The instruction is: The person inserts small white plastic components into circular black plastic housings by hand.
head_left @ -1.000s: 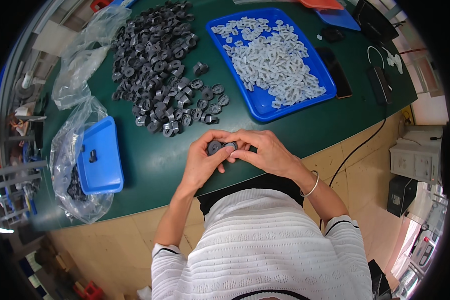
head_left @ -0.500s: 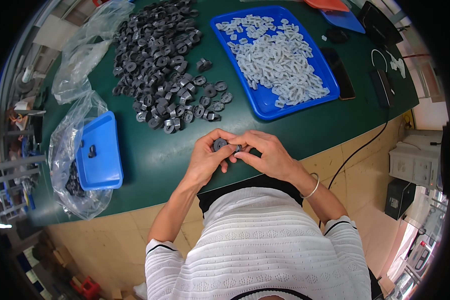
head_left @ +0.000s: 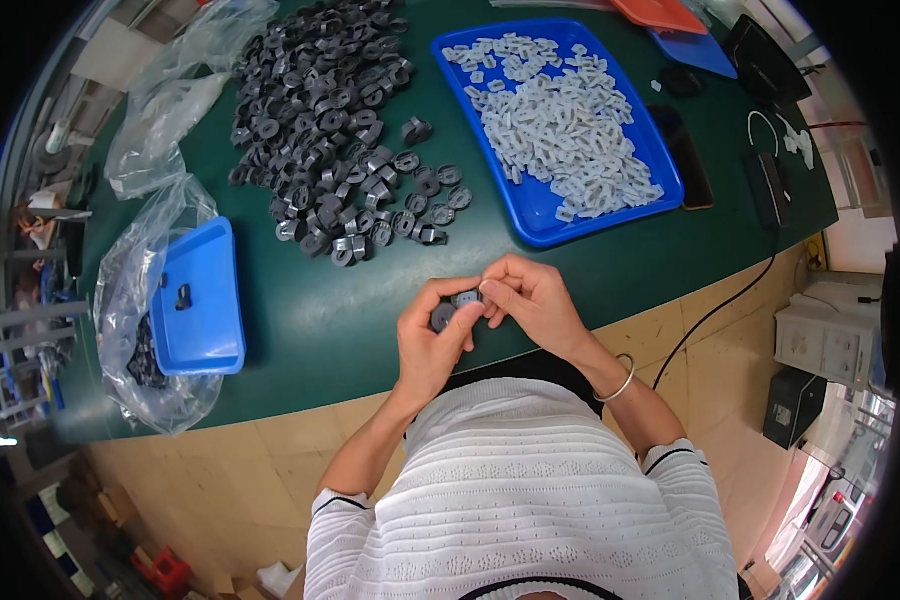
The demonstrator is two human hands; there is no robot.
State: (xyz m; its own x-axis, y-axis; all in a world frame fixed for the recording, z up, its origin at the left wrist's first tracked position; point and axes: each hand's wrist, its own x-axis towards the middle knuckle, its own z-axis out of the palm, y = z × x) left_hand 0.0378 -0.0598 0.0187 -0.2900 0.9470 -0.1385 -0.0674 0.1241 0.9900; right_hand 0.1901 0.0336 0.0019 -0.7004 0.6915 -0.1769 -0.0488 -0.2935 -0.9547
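My left hand (head_left: pixel 426 350) is closed on a dark grey round plastic part (head_left: pixel 443 318), held between thumb and fingers above the table's near edge. A second, lighter grey plastic piece (head_left: pixel 467 298) sits at its fingertips, beside the round one. My right hand (head_left: pixel 540 312) pinches at the far side of that lighter piece, fingers pressed together; the fingers partly hide what lies between them. Beyond my hands lies a large heap of dark grey plastic parts (head_left: pixel 320 130), with several loose ones at its right. A blue tray (head_left: pixel 542 232) holds many small whitish plastic pieces (head_left: pixel 570 135).
On the left, a small blue tray (head_left: pixel 215 335) with a few dark bits rests against a clear plastic bag (head_left: pixel 120 300). A phone (head_left: pixel 685 160) lies right of the large tray. Near the right edge is a black box with a cable (head_left: pixel 767 195). The table (head_left: pixel 310 330) is green.
Both hands have shifted slightly and turned, bringing the lighter grey piece into view between the fingertips. My right hand has drawn in against the left. The camera view has moved a little.
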